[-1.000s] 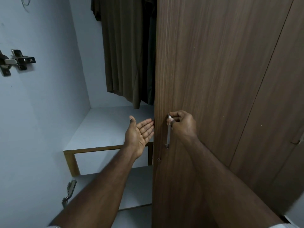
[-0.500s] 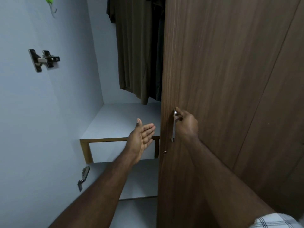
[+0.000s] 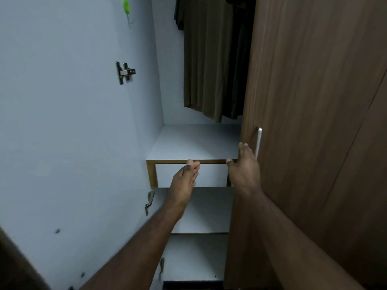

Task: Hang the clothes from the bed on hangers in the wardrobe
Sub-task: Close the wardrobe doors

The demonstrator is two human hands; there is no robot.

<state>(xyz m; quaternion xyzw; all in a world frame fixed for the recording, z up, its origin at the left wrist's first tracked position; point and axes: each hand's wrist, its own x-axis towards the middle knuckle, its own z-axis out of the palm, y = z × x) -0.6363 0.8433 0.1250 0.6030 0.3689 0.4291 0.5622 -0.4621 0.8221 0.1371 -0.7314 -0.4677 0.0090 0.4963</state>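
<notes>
The wardrobe stands open on its left half, with a brown shirt (image 3: 206, 59) and a darker garment (image 3: 236, 70) hanging inside at the top. The brown wooden door (image 3: 310, 101) covers the right half; its silver handle (image 3: 258, 143) runs upright near the door's edge. My right hand (image 3: 244, 170) is beside the handle with fingers straight and apart from it, holding nothing. My left hand (image 3: 185, 178) hovers in front of the white shelf (image 3: 194, 143), fingers relaxed and empty. No bed or hanger is in view.
The white inner face of the left door (image 3: 73, 122) fills the left side, with metal hinges (image 3: 125, 72) and a green hook (image 3: 126, 7) on it. Lower shelves (image 3: 201, 210) sit below the wood-edged shelf front.
My right hand has let go of the door handle and dropped a little with straight fingers. My left hand has turned and lowered. The view has shifted right and down.
</notes>
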